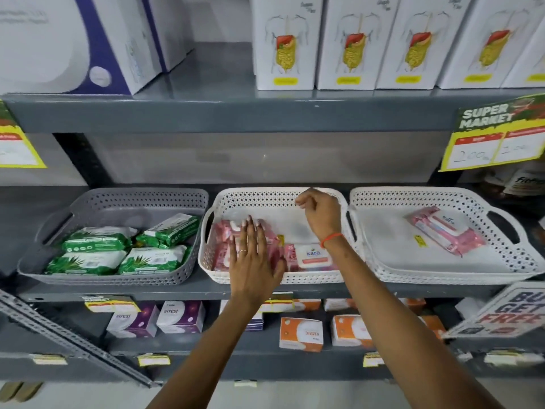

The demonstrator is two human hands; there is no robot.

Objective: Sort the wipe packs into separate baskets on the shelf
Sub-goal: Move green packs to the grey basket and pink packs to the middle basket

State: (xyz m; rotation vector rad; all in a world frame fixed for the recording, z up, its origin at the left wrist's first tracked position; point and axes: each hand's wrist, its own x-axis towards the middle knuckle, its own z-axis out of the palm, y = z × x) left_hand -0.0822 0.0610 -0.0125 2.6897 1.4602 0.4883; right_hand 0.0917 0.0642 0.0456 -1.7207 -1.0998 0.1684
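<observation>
Three baskets stand side by side on the middle shelf. The grey basket (112, 202) at the left holds several green wipe packs (94, 242). The middle white basket (265, 196) holds pink wipe packs (221, 246) and a pack with a white Kara lid (312, 256). The right white basket (442, 199) holds one pink pack (445, 228). My left hand (253, 261) lies flat, fingers spread, on the pink packs in the middle basket. My right hand (321, 214) hovers over the middle basket's back right part, fingers loosely curled, holding nothing.
White boxes (356, 42) line the upper shelf. Price signs (498, 134) hang from the upper shelf's edge at the right and left. Purple (181, 317) and orange (300, 333) boxes sit on the lower shelf. A slanted metal rail (73, 340) crosses the lower left.
</observation>
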